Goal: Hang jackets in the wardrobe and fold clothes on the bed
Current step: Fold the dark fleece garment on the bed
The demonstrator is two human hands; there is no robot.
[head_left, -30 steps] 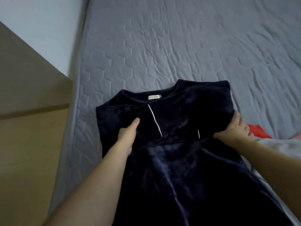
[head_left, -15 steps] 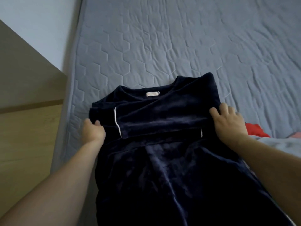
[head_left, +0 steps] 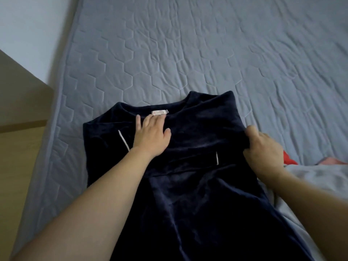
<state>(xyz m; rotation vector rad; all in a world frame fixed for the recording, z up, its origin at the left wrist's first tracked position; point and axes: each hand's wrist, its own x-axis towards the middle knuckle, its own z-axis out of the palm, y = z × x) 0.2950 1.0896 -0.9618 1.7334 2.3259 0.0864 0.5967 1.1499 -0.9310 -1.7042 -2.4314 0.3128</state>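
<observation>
A dark navy velvet garment [head_left: 197, 185] with thin white piping lies flat on the grey quilted bed [head_left: 188, 53], its neck label pointing away from me. Both sleeves are folded in across the chest. My left hand [head_left: 150, 134] lies flat on the folded sleeve just below the label, fingers straight. At the garment's right shoulder edge, my right hand [head_left: 263, 147] has its fingers curled round the fabric.
A red cloth [head_left: 288, 159] and a pale grey garment [head_left: 316, 185] lie on the bed to the right of the navy one. The wooden floor [head_left: 17, 166] runs along the bed's left side, with a white wall [head_left: 28, 21] behind.
My left hand left the garment's left edge and moved up onto the chest below the label. The right hand shifted from pressing the sleeve to gripping the right shoulder edge.
</observation>
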